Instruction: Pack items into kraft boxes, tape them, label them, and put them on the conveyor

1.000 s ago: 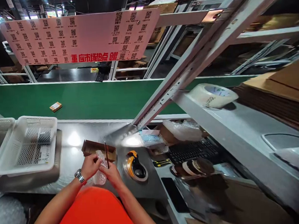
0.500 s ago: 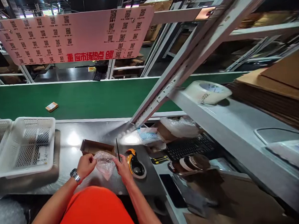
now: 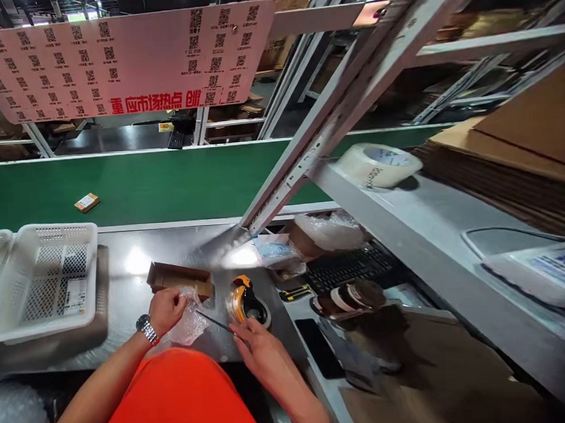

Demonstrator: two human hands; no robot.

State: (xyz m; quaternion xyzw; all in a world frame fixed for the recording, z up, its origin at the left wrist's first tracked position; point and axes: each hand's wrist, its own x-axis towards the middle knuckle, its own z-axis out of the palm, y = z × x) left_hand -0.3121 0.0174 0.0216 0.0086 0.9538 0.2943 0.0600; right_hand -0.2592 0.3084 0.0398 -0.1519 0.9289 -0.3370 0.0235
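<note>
My left hand point(image 3: 167, 310), with a watch on the wrist, grips a crumpled piece of clear bubble wrap point(image 3: 188, 320) on the steel bench. My right hand point(image 3: 259, 348) is lower and to the right, holding a thin dark stick point(image 3: 213, 320) by one end; the stick's other end points at the bubble wrap. A small open cardboard box point(image 3: 179, 280) lies just behind the wrap. An orange-and-black tape dispenser point(image 3: 244, 300) sits right of the box, beside my right hand.
White perforated baskets point(image 3: 40, 280) stand at the left on a scale. A green conveyor belt point(image 3: 166, 180) runs behind, carrying a small labelled box point(image 3: 87, 202). To the right lie a keyboard point(image 3: 350, 266), a phone point(image 3: 320, 347), a roll of clear tape point(image 3: 379, 165) and stacked flat cardboard point(image 3: 513, 153).
My right hand has dropped back toward me and let go of the wrap; the stick went from upright to lying nearly flat. My left hand keeps the bubble wrap, now bunched lower.
</note>
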